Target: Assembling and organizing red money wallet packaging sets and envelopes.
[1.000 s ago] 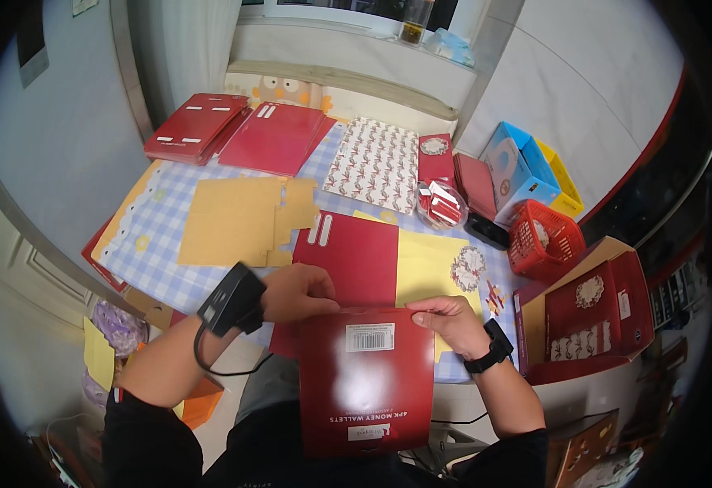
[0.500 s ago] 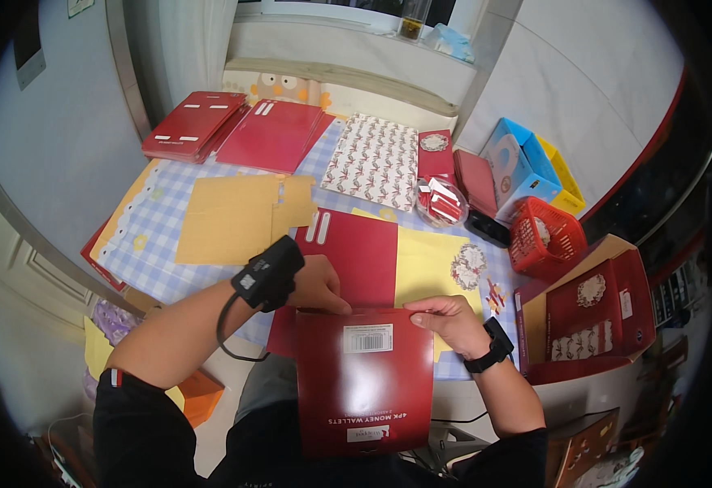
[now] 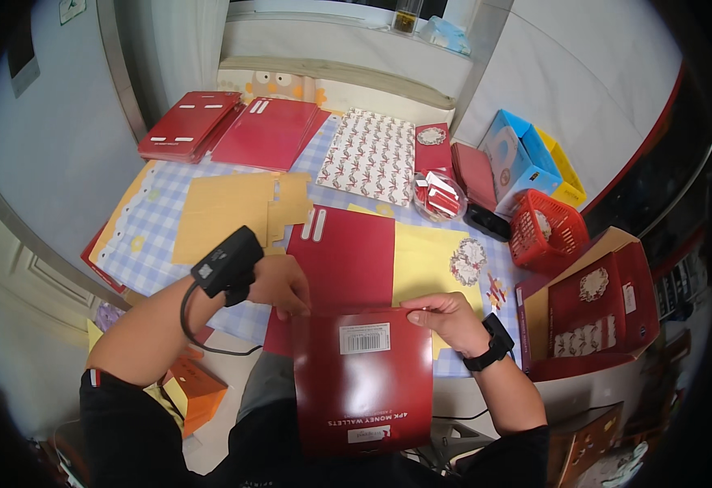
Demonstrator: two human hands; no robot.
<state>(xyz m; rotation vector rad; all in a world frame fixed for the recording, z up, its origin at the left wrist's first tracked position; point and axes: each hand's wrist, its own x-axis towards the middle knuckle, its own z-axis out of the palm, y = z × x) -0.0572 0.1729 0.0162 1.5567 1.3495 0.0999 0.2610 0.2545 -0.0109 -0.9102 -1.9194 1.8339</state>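
A dark red flat packet (image 3: 364,382) with a white label stands tilted at the table's near edge, over my lap. My left hand (image 3: 279,285) grips its top left corner; a black device is strapped to that wrist. My right hand (image 3: 449,321), with a black watch on the wrist, pinches its top right corner. Just beyond the packet, a red card sheet (image 3: 344,256) with two white strips lies flat on the checked tablecloth (image 3: 161,220), next to a yellow sheet (image 3: 425,256).
Tan card pieces (image 3: 226,215) lie left. Red folder stacks (image 3: 234,130) and patterned paper (image 3: 372,154) sit at the back. A clear bowl of red items (image 3: 439,197), a red basket (image 3: 547,236), blue and yellow boxes (image 3: 527,159) and an open carton of red cards (image 3: 592,305) stand on the right.
My left arm has swung out to the left and its hand shifted slightly along the packet's top left corner. The packet and my right hand have stayed in place.
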